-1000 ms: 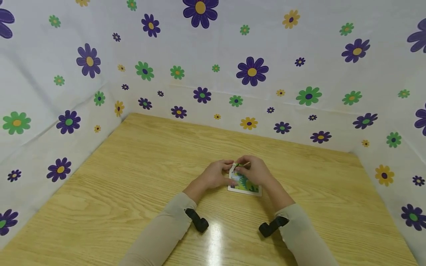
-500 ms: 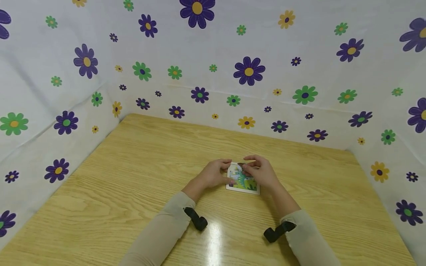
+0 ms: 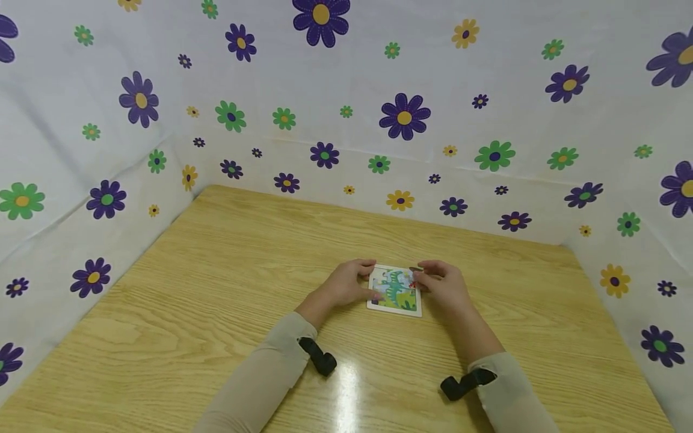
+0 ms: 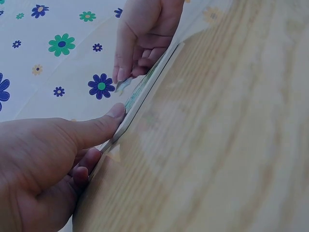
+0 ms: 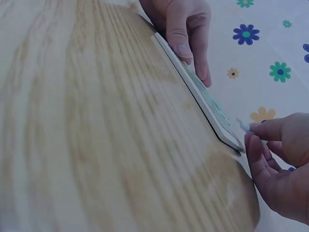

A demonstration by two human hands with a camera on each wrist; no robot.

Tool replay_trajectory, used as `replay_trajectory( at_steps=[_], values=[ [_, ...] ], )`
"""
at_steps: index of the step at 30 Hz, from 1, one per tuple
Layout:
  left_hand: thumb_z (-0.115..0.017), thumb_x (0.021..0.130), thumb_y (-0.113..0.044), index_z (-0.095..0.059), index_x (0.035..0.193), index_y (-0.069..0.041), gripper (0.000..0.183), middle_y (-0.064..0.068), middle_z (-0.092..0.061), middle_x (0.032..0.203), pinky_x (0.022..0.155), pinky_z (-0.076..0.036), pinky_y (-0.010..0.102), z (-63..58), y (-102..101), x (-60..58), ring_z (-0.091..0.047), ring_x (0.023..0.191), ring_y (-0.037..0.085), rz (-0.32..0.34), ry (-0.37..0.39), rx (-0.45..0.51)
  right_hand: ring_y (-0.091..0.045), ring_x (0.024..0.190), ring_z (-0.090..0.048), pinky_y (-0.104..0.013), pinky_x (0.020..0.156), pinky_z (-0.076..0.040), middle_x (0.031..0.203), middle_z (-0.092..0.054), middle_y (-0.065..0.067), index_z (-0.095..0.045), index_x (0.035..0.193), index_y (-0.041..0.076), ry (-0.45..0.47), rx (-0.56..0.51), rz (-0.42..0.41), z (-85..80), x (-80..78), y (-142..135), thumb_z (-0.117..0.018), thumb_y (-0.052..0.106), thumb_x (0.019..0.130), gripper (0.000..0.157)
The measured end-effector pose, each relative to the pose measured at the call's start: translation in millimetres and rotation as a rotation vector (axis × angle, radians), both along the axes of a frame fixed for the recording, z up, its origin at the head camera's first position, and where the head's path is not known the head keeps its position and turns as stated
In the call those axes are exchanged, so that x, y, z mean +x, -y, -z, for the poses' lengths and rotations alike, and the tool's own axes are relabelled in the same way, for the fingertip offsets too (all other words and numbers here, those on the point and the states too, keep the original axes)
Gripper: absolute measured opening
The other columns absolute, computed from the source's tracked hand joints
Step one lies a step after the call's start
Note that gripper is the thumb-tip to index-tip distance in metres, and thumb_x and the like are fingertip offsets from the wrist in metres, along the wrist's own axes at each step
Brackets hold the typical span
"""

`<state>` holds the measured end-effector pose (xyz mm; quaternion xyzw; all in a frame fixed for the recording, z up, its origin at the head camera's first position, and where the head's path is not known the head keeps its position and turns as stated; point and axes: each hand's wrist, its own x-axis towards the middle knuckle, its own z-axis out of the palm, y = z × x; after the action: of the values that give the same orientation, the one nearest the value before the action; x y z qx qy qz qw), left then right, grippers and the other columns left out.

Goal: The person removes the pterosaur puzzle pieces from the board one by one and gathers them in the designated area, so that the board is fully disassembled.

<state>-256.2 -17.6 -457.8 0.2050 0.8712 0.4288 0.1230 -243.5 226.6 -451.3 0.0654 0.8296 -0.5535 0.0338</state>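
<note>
A small jigsaw puzzle board (image 3: pixel 397 311) with a white rim and a green dinosaur picture lies on the table. My left hand (image 3: pixel 348 285) holds its left edge, thumb (image 4: pixel 108 123) on top of the rim and the other fingers curled at the side. At the far right corner, my right hand (image 3: pixel 448 290) pinches a small puzzle piece (image 4: pixel 124 84) between thumb and fingertips. That piece is tilted and close over the board's surface in the left wrist view. Fingers cover most of the piece (image 5: pixel 245 126) in the right wrist view.
The wood-grain table (image 3: pixel 216 270) stretches out on every side of the board. White cloth walls (image 3: pixel 346 78) printed with flowers stand behind it and at both sides. Black wrist mounts (image 3: pixel 319 358) sit on both sleeves.
My right hand has moved right across the board, from the far left corner to the far right one, uncovering more of the dinosaur picture. The left hand stays at the left edge.
</note>
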Motion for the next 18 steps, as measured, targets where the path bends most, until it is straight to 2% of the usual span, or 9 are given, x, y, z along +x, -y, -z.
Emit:
replay_trajectory(
  at_steps=[3,7,13,18],
  values=[
    [-0.085,0.080,-0.030,-0.049,0.148,-0.008,0.079,0.005,-0.047,0.154,0.105,-0.048,0.038,-0.5,1,0.0,-0.058,0.123,0.022,-0.002,-0.005,-0.006,-0.006,0.079,-0.060,-0.016,0.068,-0.053,0.105,-0.061,-0.008,-0.064,0.125,-0.001,0.009,-0.005,0.080,0.8,1.1,-4,-0.067,0.015,0.097,0.032],
    [-0.085,0.080,-0.031,-0.049,0.148,-0.009,0.080,0.004,-0.048,0.154,0.106,-0.047,0.038,0.6,0,-0.3,-0.058,0.122,0.020,-0.007,-0.007,-0.016,-0.007,0.077,-0.058,-0.017,0.066,-0.051,0.099,-0.062,-0.004,-0.064,0.125,0.000,0.019,-0.027,0.140,1.3,3.4,-9,-0.065,0.018,0.098,0.032],
    [-0.085,0.080,-0.032,-0.049,0.148,-0.010,0.080,0.003,-0.048,0.153,0.107,-0.046,0.038,2.4,-1,-1.0,-0.058,0.122,0.020,-0.014,0.001,-0.013,-0.007,0.072,-0.057,-0.017,0.063,-0.050,0.094,-0.062,-0.003,-0.064,0.123,-0.002,0.010,-0.043,0.203,1.9,4.0,-14,-0.064,0.016,0.098,0.031],
    [-0.085,0.080,-0.033,-0.049,0.149,-0.012,0.080,0.002,-0.047,0.154,0.107,-0.046,0.037,3.5,-3,-1.6,-0.058,0.122,0.019,-0.021,0.007,-0.022,-0.005,0.071,-0.057,-0.016,0.062,-0.051,0.094,-0.062,-0.005,-0.065,0.121,-0.003,0.005,-0.008,0.225,2.9,3.3,-15,-0.069,0.013,0.095,0.031]
  ],
)
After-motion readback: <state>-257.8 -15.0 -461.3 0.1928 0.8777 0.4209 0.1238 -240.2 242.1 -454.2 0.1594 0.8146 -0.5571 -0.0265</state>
